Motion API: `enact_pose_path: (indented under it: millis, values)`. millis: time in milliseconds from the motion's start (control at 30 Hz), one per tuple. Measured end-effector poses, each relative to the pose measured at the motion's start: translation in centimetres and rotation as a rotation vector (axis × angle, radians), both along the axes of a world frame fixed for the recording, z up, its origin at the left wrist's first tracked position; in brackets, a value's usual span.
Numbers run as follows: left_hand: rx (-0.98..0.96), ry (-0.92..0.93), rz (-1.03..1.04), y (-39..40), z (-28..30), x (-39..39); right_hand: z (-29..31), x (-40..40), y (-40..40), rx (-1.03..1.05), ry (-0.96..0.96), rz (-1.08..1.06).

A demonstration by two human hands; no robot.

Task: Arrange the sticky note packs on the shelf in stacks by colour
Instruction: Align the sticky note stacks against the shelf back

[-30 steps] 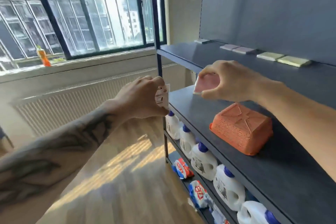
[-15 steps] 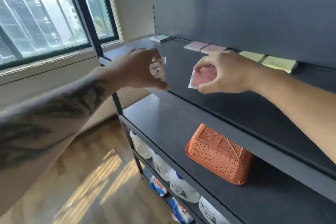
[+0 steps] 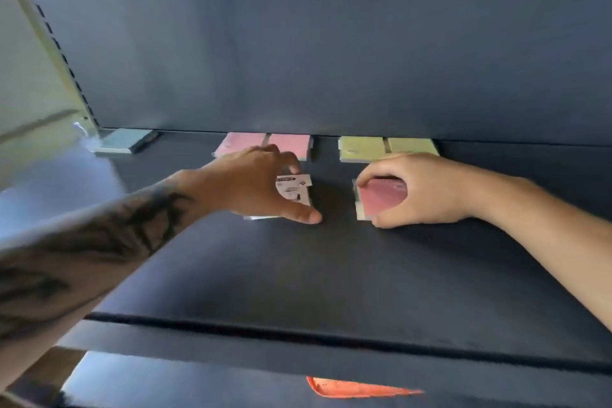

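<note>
Both hands reach onto the dark shelf (image 3: 298, 268). My left hand (image 3: 255, 185) grips a sticky note pack with a white printed label (image 3: 294, 190), held low over the shelf surface. My right hand (image 3: 420, 190) grips a pink pack (image 3: 381, 197), with a pale pack edge showing under it at its left. Along the back panel lie two pink packs (image 3: 288, 144) side by side behind my left hand, two yellow packs (image 3: 385, 147) side by side behind my right hand, and a pale blue pack (image 3: 124, 141) at the far left.
The shelf's back panel (image 3: 331, 43) rises straight behind the packs. A slotted upright (image 3: 56, 43) stands at the left. An orange basket (image 3: 357, 387) shows on the shelf below, under the front lip.
Both hands moved forward onto the upper shelf, carrying their packs down near its surface. The view swung from the window and lower shelves to face the upper shelf.
</note>
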State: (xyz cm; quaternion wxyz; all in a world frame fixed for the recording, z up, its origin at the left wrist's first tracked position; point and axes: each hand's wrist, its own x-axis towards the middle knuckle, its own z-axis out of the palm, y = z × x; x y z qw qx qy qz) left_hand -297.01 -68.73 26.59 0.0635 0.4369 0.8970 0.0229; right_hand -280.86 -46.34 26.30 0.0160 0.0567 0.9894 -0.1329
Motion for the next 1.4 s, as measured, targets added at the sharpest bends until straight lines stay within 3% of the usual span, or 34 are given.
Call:
enact_pose_path:
  millis: [167,333,567,767,933,1067,1233,1400]
  values:
    - [0.001,-0.137,-0.186,-1.5,0.2,-3.5,1.1,-3.3,-4.3,0.026,0.135,0.023]
    - [0.19,-0.265,-0.278,-4.2,-1.3,-5.9,0.4,-6.7,-6.8,-0.045,0.063,0.097]
    - [0.442,-0.345,-0.272,-3.9,-2.4,-6.5,-1.0,-6.5,-5.9,-0.111,0.119,0.096]
    - [0.786,-0.603,-0.191,-3.0,-2.1,-5.3,-1.6,-6.9,-6.1,-0.323,0.474,0.033]
    - [0.768,-0.702,-0.159,-3.3,-2.6,-6.0,-1.3,-6.8,-6.3,-0.573,0.523,-0.068]
    - [0.88,-0.766,-0.101,-3.8,-2.9,-6.3,-1.1,-6.5,-6.8,-0.74,0.503,-0.09]
    - [1.079,-0.981,-0.027,-4.0,-2.3,-6.1,-0.8,-6.1,-7.5,-0.81,0.503,-0.114]
    - [1.04,-1.132,-0.067,-3.6,-2.4,-5.2,-0.8,-5.9,-8.2,-0.816,0.486,-0.01]
